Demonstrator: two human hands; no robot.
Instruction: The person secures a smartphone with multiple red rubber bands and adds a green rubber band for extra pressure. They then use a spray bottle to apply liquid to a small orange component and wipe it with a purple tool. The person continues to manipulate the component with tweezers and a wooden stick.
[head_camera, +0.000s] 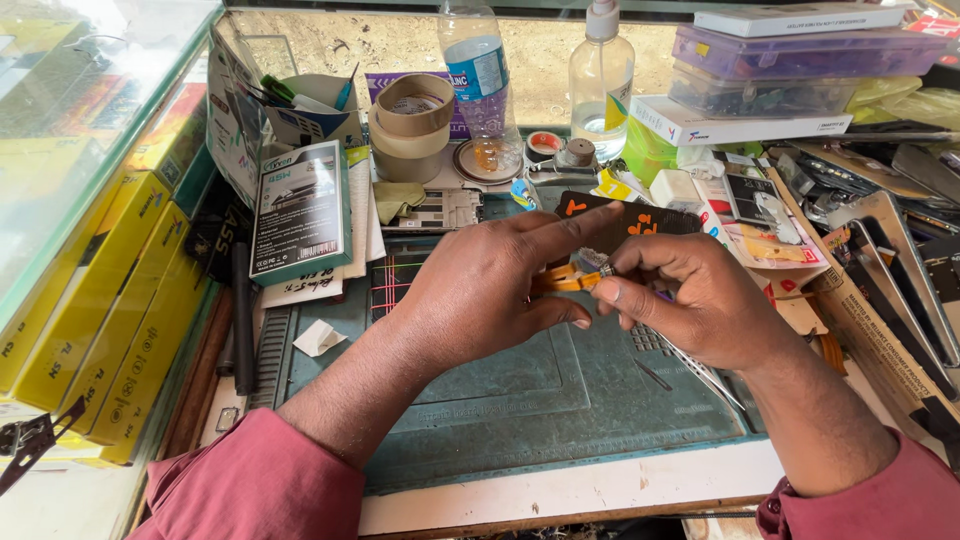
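Pinched between your two hands is a small orange flex cable (562, 281), held above the green repair mat (520, 400) near its far edge. Your left hand (490, 295) closes on it from the left, thumb tucked under and forefinger stretched out across the top toward the dark card with orange marks (640, 222). Your right hand (690, 300) meets it from the right with thumb and forefinger tips pressed together on the cable's end, where a small metal part shows; the other fingers curl in, and thin metal tweezers (705, 375) trail from under that palm over the mat.

At the back, a clear water bottle (480, 80) stands about a third full. Beside it a clear pump bottle (601, 75) holds colourless liquid, roughly a third up. A cardboard box (300, 110) at the left rear holds pens and papers. Stacked at the right rear, a purple lidded plastic case (800, 50) sits on a clear one (760, 95); their contents cannot be made out. Rolls of brown tape (412, 125) stand between box and bottle.
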